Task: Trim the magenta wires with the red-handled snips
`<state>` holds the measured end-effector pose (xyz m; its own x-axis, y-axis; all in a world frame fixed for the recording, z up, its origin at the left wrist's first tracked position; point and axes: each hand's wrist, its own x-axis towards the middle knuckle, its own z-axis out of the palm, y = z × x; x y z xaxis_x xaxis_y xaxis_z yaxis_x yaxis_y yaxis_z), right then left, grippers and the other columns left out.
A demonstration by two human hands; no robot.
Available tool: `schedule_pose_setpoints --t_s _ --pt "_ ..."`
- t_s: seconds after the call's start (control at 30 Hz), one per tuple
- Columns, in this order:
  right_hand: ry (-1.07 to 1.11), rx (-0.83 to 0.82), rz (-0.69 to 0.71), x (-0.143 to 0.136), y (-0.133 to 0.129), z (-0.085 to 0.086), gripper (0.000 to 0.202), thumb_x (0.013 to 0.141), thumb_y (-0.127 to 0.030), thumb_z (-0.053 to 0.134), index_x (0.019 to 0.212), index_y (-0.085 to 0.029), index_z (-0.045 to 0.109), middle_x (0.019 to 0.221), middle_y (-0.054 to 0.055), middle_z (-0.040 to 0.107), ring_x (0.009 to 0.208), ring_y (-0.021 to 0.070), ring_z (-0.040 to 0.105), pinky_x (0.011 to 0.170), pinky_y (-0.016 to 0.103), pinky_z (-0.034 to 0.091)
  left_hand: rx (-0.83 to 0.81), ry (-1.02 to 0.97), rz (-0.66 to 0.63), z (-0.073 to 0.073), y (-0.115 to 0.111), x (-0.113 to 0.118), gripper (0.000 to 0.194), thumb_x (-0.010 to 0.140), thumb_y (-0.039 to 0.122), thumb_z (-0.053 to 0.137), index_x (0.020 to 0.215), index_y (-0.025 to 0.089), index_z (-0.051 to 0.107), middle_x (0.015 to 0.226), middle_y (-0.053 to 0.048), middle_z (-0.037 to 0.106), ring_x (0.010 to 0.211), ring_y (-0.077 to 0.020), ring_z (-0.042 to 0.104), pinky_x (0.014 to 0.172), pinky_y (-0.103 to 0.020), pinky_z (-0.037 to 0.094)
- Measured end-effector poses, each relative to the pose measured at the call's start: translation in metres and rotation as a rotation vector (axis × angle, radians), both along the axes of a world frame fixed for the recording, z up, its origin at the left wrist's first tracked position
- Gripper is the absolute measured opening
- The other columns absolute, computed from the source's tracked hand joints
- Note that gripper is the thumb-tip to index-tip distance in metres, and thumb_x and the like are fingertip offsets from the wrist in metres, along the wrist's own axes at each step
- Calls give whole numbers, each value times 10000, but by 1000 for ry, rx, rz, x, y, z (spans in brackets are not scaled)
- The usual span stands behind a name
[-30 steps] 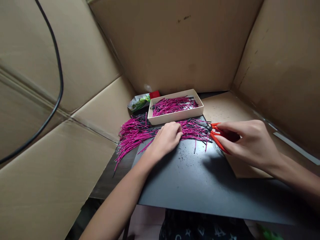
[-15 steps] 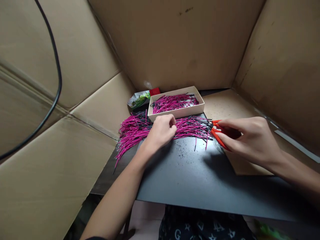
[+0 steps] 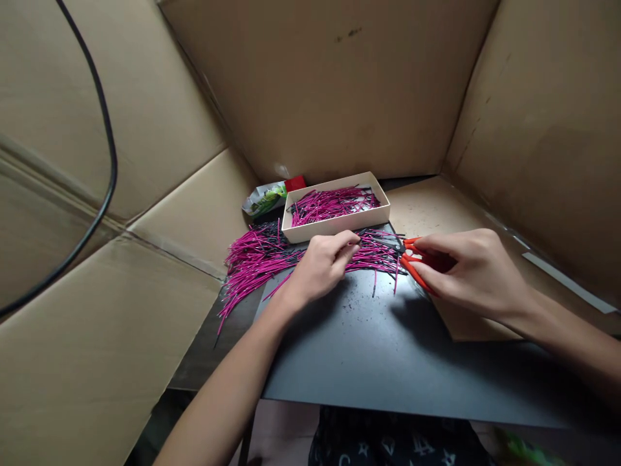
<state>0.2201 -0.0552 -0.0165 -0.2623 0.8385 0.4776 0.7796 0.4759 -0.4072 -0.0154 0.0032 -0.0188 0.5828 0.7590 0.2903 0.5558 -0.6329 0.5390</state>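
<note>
The wires (image 3: 257,259), thin magenta lengths with black ends, lie in a loose heap on the counter (image 3: 339,369), in front of the box (image 3: 334,227), which holds more of them. Each wire should be very light and springy, stiff enough to stay nearly straight yet easily bent; the smooth covering may slip under a light pinch. Grip a single wire near mid-length, leaving its end clear; lift it along its own line, since neighbours are likely to tangle. The left hand (image 3: 317,268) rests at the heap, its thumb and forefinger drawn close together; whether a wire is between them cannot be told. The fingers of the right hand (image 3: 478,275) are wrapped around the red handles of the cutters (image 3: 420,277), whose dark blades point toward the wires. Dark scraps (image 3: 359,307) lie on the counter nearer the person. A packet (image 3: 264,199) stands beside the box, near the cardboard (image 3: 184,220) wall.
</note>
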Motion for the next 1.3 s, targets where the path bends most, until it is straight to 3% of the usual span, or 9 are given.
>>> schedule_pose_setpoints --t_s 0.2,0.43,0.83,1.3 --pt "-33 -31 29 0 1 -1 213 818 -332 579 838 -177 723 564 8 594 495 114 467 494 263 317 -162 -59 -80 4 -6 3 190 945 220 440 815 155 561 594 17 604 466 -89 568 567 -234 473" --pt "-36 -57 49 -1 0 2 187 809 -300 579 839 -178 718 577 4 594 507 112 466 501 259 320 -156 -107 -100 4 -9 5 193 955 260 445 907 152 597 641 6 623 523 -98 600 586 -233 487" --pt "-6 13 69 0 -2 -2 173 812 -281 585 839 -163 709 577 -5 597 490 101 460 499 259 313 -86 -178 -131 3 -10 6 182 949 234 465 875 131 596 694 -10 613 532 -90 593 569 -227 483" --pt "5 -18 133 0 -2 0 161 793 -243 619 880 -168 732 587 -6 615 492 100 467 495 260 330 -35 -187 -193 4 -8 4 203 958 223 456 929 129 634 770 -49 639 703 -138 598 708 -286 483"
